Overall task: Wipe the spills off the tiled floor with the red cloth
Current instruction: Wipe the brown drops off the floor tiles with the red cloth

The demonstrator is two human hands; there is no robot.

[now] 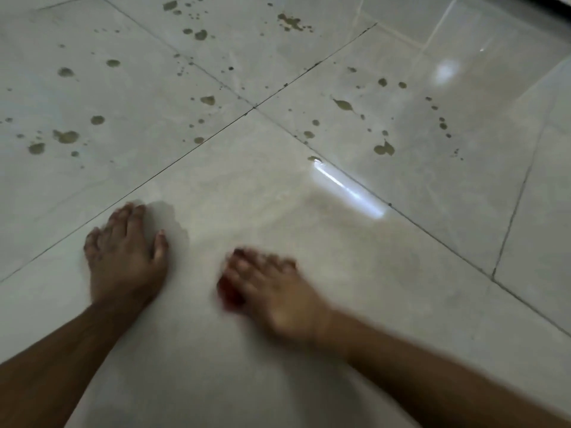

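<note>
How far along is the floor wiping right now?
The near tile looks clean. The right hand, blurred, presses the red cloth there; the left hand rests flat. Brown spills on the three farther tiles are left.

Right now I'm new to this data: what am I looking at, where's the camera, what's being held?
There is no robot here. One wide-angle camera sits on a person's head and looks down at their two bare hands. The left hand lies flat, palm down, on the pale tiled floor, empty. The right hand is blurred by motion and presses on a red cloth, of which only a small edge shows under the fingers. Brownish spills dot the three tiles farther away, beyond the dark grout lines; the near tile under the hands looks mostly clean. The bright streak is a light reflection, not a spill.
</note>
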